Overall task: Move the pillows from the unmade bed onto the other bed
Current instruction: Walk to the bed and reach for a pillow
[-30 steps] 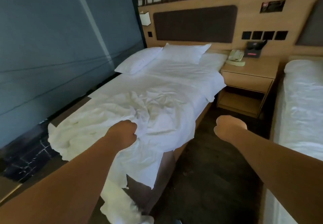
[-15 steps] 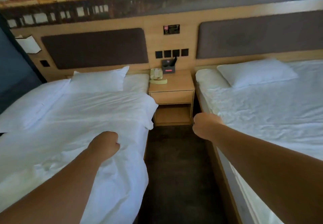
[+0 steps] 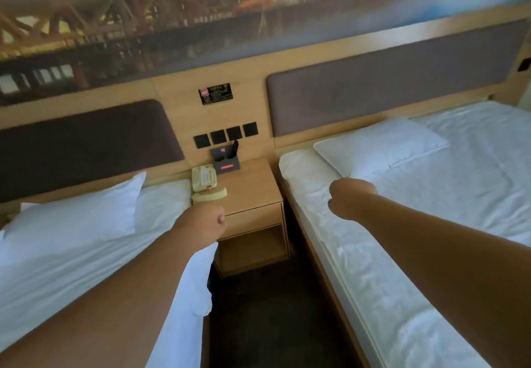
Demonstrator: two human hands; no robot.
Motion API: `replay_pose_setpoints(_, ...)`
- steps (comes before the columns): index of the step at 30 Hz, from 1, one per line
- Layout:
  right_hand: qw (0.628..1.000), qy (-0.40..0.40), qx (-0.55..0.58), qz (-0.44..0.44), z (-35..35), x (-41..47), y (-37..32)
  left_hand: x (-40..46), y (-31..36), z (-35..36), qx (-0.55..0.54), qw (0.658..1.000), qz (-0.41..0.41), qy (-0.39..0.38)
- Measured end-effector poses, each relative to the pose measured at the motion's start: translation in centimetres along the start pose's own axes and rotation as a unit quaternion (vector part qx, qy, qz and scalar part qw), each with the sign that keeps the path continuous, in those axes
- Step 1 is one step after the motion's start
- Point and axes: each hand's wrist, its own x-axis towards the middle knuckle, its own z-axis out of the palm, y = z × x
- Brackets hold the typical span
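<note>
Two single beds stand side by side with a wooden nightstand (image 3: 253, 192) between them, set against a wood-panelled wall.

Left bed (image 3: 71, 258): covered with a loose white sheet whose edge hangs over the aisle side. One white pillow (image 3: 77, 218) lies at the head end, below the dark headboard pad (image 3: 86, 143). The far left part of this bed is cut off by the frame edge.

Right bed (image 3: 431, 238): covered with a white quilted cover. One white pillow (image 3: 382, 146) lies flat at its head end, below the grey headboard pad (image 3: 388, 89).

Left hand (image 3: 201, 221): extended forward at the aisle edge of the left bed, in front of the nightstand drawer. The fingers are curled into a fist and enclose nothing that can be seen. The pillow on the left bed lies to the left of this hand and nearer the headboard, apart from the fingers; no contact.

Right hand (image 3: 352, 199): extended over the near edge of the right bed. The fingers are curled into a loose fist, empty. The pillow on the right bed lies beyond this hand, near but not touching.

Nightstand top: a cream telephone (image 3: 204, 179) and a small dark stand (image 3: 225, 160) at the wall. Four dark switch plates (image 3: 225, 135) are mounted on the panel above. A bridge mural (image 3: 230, 17) covers the upper wall. The floor between the beds is dark carpet (image 3: 273, 310).
</note>
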Motion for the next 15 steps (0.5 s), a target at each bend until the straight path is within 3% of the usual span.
replay_pose_setpoints(6,0.999,-0.015,0.025,0.033,0.1,11.8,1.4,12.5,0.7,0.8,-0.001,1.000,-0.006,0.006)
replay_pose_setpoints(10,0.999,-0.036,-0.013,0.037,1.9,18.6,1.7,20.7,0.5,2.6,0.011,0.999,0.033,-0.039)
replay_pose_setpoints(15,0.997,-0.032,-0.014,0.070,1.7,27.9,2.6,32.2,1.3,3.0,0.000,0.996,0.075,-0.036)
